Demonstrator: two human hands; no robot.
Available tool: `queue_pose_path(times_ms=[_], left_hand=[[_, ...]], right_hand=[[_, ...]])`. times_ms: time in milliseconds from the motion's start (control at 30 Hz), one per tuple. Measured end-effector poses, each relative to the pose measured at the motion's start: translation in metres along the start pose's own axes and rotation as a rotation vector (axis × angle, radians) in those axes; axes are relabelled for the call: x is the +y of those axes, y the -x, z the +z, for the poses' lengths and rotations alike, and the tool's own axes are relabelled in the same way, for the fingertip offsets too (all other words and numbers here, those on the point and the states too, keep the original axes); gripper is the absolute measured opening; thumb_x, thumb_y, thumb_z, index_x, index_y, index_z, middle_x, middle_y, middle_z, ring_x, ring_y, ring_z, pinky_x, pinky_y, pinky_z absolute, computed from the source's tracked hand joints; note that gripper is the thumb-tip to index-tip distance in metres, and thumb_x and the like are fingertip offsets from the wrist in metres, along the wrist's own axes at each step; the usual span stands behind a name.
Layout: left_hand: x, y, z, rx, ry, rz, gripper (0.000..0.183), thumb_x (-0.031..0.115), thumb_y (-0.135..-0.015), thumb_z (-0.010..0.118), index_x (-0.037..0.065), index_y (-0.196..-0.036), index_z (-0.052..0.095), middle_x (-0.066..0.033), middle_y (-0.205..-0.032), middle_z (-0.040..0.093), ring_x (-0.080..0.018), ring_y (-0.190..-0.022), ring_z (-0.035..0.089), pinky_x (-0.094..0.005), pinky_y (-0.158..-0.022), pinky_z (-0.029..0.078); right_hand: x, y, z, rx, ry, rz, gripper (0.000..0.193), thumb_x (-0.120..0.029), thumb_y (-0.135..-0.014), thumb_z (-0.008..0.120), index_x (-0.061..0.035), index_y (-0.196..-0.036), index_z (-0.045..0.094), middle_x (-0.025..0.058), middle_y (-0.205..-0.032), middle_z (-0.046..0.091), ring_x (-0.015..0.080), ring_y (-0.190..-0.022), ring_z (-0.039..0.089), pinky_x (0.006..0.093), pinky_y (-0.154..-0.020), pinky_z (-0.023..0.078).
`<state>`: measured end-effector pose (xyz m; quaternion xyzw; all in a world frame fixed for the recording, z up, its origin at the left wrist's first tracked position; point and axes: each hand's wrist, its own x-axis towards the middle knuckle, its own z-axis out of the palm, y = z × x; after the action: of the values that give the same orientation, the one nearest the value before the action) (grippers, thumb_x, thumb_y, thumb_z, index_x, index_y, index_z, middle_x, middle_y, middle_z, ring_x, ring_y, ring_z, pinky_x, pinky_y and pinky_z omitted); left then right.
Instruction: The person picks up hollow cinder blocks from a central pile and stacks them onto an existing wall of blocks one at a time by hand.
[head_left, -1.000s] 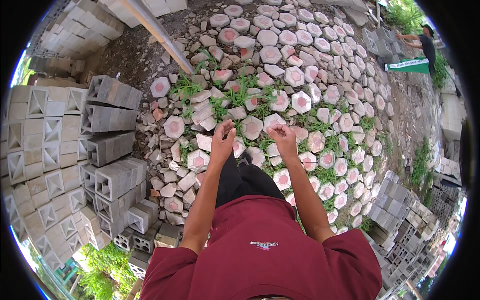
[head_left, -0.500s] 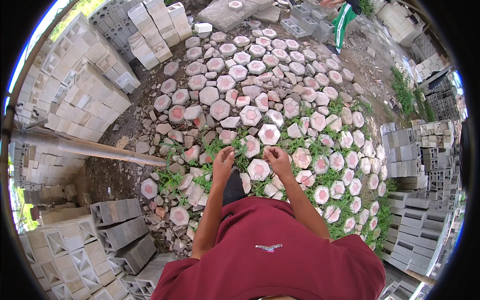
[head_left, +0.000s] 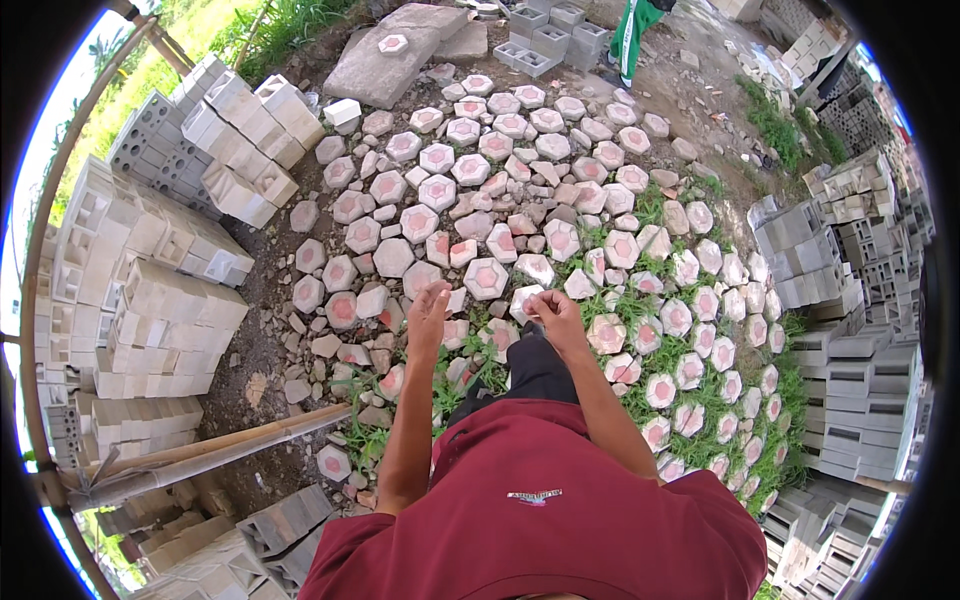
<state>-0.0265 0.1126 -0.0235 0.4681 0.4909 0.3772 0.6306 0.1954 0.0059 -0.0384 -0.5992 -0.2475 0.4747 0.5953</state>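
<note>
My left hand (head_left: pixel 428 312) is raised in front of me, its fingers fairly straight and pointing forward, with nothing visible in it. To its right, my right hand (head_left: pixel 556 318) is curled, thumb and fingertips drawn together; whether anything small sits in the pinch I cannot make out. Both hands hover above ground strewn with hexagonal concrete pavers with reddish centres. One such paver (head_left: pixel 486 279) lies just beyond and between the hands, and another paver (head_left: pixel 394 257) lies past my left hand. My dark-trousered leg (head_left: pixel 540 368) shows below the right hand.
Stacked pale blocks (head_left: pixel 175 320) stand on the left, near a bamboo pole (head_left: pixel 215 455). Grey hollow blocks (head_left: pixel 860 385) line the right side. A concrete slab (head_left: pixel 385 60) lies ahead, beside a person in green trousers (head_left: pixel 630 40). Loose rubble and grass lie among the pavers.
My view has shifted forward and turned, so the pavers and stacks appear displaced. My left hand's fingers have straightened. A leg shows further forward, and the other person appears nearer the top edge.
</note>
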Motion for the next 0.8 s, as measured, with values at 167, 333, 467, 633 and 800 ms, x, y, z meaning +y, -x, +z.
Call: queue_pose_path(times_ms=[167, 333, 467, 633, 800], left_hand=[[-0.005, -0.074, 0.065, -0.096, 0.038, -0.104, 0.032, 0.022, -0.096, 0.058, 0.003, -0.122, 0.057, -0.0060, -0.119, 0.063, -0.0144, -0.109, 0.058, -0.0312, -0.087, 0.049], [0.012, -0.167, 0.133, -0.120, -0.023, -0.150, 0.032, 0.022, -0.097, 0.055, 0.003, -0.123, 0.056, -0.0064, -0.123, 0.061, -0.0164, -0.112, 0.057, -0.0319, -0.088, 0.049], [0.055, -0.235, 0.184, -0.200, -0.044, -0.086, 0.031, 0.022, -0.097, 0.054, 0.005, -0.124, 0.057, -0.0056, -0.124, 0.060, -0.0166, -0.113, 0.057, -0.0317, -0.089, 0.049], [0.088, -0.297, 0.229, -0.113, 0.090, -0.031, 0.030, 0.022, -0.097, 0.055, 0.006, -0.122, 0.057, -0.0055, -0.121, 0.061, -0.0164, -0.112, 0.057, -0.0320, -0.089, 0.048], [0.090, -0.368, 0.244, -0.092, 0.048, -0.059, 0.028, 0.022, -0.098, 0.055, 0.006, -0.120, 0.058, -0.0049, -0.118, 0.061, -0.0159, -0.112, 0.056, -0.0334, -0.089, 0.048]], right_hand=[[-0.009, -0.087, -0.034, 0.068, 0.046, 0.071, 0.017, -0.018, -0.092, 0.065, -0.0007, -0.093, 0.064, 0.0030, -0.082, 0.066, 0.0084, -0.072, 0.062, 0.0231, -0.066, 0.050], [-0.055, -0.198, -0.064, -0.041, 0.080, 0.064, 0.018, -0.017, -0.093, 0.062, -0.0002, -0.099, 0.062, 0.0029, -0.084, 0.066, 0.0084, -0.076, 0.062, 0.0237, -0.071, 0.051], [-0.102, -0.271, -0.083, -0.075, 0.084, 0.027, 0.016, -0.015, -0.094, 0.061, -0.0006, -0.099, 0.062, 0.0040, -0.086, 0.067, 0.0090, -0.077, 0.063, 0.0240, -0.069, 0.050], [-0.131, -0.353, -0.104, -0.109, 0.149, 0.046, 0.016, -0.015, -0.093, 0.061, 0.0005, -0.097, 0.061, 0.0041, -0.085, 0.067, 0.0094, -0.076, 0.063, 0.0244, -0.069, 0.050], [-0.147, -0.432, -0.100, -0.098, 0.113, 0.017, 0.016, -0.015, -0.093, 0.061, 0.0007, -0.096, 0.061, 0.0043, -0.085, 0.067, 0.0097, -0.075, 0.062, 0.0242, -0.069, 0.051]])
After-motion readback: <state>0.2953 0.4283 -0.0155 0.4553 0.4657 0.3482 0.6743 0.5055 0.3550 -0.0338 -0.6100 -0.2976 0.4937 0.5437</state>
